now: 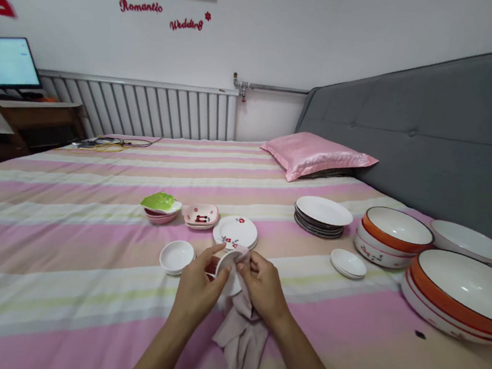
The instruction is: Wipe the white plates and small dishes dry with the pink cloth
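My left hand [198,288] is closed on a small white dish [228,262], held on edge above the striped bed. My right hand [263,286] presses a beige cloth [243,343] against the dish, and the cloth hangs down between my forearms. Just beyond my hands lie a small white bowl [177,256] and a floral plate [236,231].
A green leaf-shaped dish [161,202] and a pink square dish [201,214] sit further back. To the right are a stack of white plates [321,215], small saucers [348,263], orange-rimmed bowls [397,233] [464,291] and a grey headboard [439,144]. A pink pillow [317,153] lies behind.
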{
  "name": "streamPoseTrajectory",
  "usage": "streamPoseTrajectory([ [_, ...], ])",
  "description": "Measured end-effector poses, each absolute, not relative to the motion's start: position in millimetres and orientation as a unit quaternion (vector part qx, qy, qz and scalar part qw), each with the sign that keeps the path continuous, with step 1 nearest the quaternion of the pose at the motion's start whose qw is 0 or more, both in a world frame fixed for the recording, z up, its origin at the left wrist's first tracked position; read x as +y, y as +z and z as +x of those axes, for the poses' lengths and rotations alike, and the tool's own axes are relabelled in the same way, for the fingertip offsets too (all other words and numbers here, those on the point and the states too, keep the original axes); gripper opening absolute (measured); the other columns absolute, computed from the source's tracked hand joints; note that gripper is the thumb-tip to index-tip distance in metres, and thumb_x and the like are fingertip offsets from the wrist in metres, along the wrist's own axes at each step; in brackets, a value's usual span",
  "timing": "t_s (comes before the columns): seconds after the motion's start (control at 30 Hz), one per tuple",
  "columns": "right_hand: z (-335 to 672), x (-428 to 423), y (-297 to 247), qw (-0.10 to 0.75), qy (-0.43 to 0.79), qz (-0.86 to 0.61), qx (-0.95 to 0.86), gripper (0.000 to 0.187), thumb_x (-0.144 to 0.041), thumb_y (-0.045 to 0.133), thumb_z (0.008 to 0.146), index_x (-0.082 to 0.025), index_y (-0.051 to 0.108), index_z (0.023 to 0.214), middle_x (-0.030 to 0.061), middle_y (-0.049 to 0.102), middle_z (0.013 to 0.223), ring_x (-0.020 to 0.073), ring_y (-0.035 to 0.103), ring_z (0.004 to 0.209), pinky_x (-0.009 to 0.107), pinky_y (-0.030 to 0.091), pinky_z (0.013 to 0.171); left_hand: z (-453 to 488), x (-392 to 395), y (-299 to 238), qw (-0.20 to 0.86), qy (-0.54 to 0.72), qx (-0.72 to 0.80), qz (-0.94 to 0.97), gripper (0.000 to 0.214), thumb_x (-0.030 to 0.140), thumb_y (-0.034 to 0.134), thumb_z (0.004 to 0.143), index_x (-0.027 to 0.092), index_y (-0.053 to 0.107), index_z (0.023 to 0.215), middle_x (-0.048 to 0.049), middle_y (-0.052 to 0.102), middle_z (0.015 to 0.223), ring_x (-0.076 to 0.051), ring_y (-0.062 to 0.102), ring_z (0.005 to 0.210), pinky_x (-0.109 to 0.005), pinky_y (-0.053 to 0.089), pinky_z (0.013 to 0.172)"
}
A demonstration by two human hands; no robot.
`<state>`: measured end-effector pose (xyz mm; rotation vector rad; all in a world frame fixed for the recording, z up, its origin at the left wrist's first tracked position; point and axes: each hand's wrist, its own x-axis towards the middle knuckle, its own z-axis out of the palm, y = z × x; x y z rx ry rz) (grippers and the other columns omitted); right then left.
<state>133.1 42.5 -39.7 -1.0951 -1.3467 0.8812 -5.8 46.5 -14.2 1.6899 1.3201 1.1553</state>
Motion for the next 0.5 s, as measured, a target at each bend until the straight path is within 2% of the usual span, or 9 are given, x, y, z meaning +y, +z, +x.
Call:
streamPoseTrajectory([
  [0.07,134,47,-46,0.594,0.396,-0.474,-0.516,0.018,-0.034,0.054,0.076,-0.019,0.060,0.083,0.0023,0.065,0.071,0.0162,0.058,0.064,0.023,0.043,0.058,1,44,-16,0.376,0.456,0.507,0.628,0.045,0.034,0.061,0.069,0.014,0.059,0.110,-0.0042,0.067,0.073,-0.016,0.059,0.060,-0.023,0.042,0.053],
  [0.17,136,51,-50,0.608,0.392,-0.491,-0.486,0.021,-0.035,0.054,0.075,-0.018,0.060,0.087,0.0025,0.065,0.072,0.0163,0.058,0.063,0.024,0.043,0.058,10,36,-13,0.343,0.442,0.508,0.654,0.034,0.034,0.056,0.073,0.015,0.064,0.101,-0.0036,0.067,0.071,-0.016,0.058,0.057,-0.024,0.042,0.053],
  [0.27,135,49,-47,0.588,0.359,-0.506,-0.520,0.021,-0.031,0.049,0.079,-0.018,0.059,0.092,0.0037,0.065,0.079,0.0176,0.059,0.070,0.026,0.044,0.064,12,32,-11,0.265,0.421,0.519,0.695,0.035,0.030,0.046,0.080,0.018,0.062,0.109,-0.0022,0.065,0.065,-0.017,0.057,0.055,-0.025,0.039,0.055],
  [0.33,134,45,-43,0.567,0.329,-0.512,-0.555,0.022,-0.028,0.044,0.082,-0.019,0.058,0.095,0.0043,0.065,0.082,0.0186,0.059,0.075,0.027,0.043,0.068,9,33,-11,0.237,0.406,0.524,0.710,0.038,0.027,0.042,0.082,0.019,0.059,0.114,-0.0041,0.067,0.069,-0.019,0.059,0.059,-0.026,0.040,0.058],
  [0.5,132,39,-39,0.504,0.265,-0.531,-0.627,0.031,-0.025,0.034,0.087,-0.018,0.051,0.113,0.0071,0.065,0.083,0.0194,0.059,0.070,0.025,0.041,0.061,0,39,-10,0.223,0.369,0.536,0.726,0.039,0.023,0.040,0.082,0.018,0.057,0.116,-0.0086,0.069,0.076,-0.021,0.062,0.064,-0.028,0.042,0.060],
])
